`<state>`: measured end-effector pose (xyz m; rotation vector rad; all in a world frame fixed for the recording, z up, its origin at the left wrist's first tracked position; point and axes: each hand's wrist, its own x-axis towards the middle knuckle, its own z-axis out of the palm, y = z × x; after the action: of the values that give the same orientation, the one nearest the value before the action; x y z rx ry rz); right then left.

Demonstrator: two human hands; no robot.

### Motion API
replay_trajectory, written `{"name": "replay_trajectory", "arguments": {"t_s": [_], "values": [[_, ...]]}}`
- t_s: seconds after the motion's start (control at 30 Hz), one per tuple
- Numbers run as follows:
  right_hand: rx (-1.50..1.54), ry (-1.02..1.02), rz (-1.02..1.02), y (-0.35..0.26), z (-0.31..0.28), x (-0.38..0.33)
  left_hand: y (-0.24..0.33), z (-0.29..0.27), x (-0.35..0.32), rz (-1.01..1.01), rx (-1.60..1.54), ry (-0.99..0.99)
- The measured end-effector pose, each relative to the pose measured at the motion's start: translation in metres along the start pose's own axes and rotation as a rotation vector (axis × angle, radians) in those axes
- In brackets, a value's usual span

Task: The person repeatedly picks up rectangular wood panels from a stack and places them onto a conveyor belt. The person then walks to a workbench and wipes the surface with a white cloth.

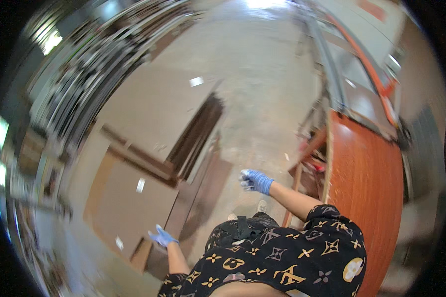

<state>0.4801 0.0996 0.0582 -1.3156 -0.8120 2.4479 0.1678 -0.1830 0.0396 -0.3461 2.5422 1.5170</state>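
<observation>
My left hand point(163, 237), in a blue glove, hangs in the air with its fingers apart and holds nothing. It is nearest the stacked flat panels point(134, 198), which have pale grey-beige faces and a small white label. My right hand point(255, 181) wears a blue glove with whitish fingertips. Its fingers are curled in, and nothing shows in them. It hovers above the concrete floor, a little left of the reddish-brown wooden table point(364, 183). Both hands appear apart from the things around them.
A taller stack of panels point(158, 109) with dark brown edges stands farther ahead. Rows of long boards point(99, 74) line the left side, blurred. Beyond the table stretches a machine frame point(364, 59) with an orange rail. A concrete floor point(262, 94) runs between them.
</observation>
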Motion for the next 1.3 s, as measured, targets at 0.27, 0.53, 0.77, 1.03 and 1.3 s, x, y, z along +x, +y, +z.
{"name": "replay_trajectory", "arguments": {"t_s": [0.27, 0.53, 0.77, 1.03, 1.3], "values": [[0.674, 0.205, -0.624, -0.054, -0.186, -0.142, -0.026, 0.135, -0.105, 0.527, 0.071, -0.877], [0.765, 0.669, -0.644, -0.119, -0.331, -0.179, -0.025, 0.201, -0.160, 0.360, 0.066, -1.065], [0.626, 0.602, -0.768, -0.210, -0.498, -0.144, -0.034, 0.208, -0.198, 0.331, 0.026, -0.924], [0.800, 0.800, -0.677, -0.295, -0.553, -0.105, -0.058, 0.172, -0.218, 0.154, 0.056, -0.619], [0.851, 0.980, -0.889, -0.206, -0.561, -0.154, -0.039, 0.190, -0.235, 0.125, 0.046, -0.699]]}}
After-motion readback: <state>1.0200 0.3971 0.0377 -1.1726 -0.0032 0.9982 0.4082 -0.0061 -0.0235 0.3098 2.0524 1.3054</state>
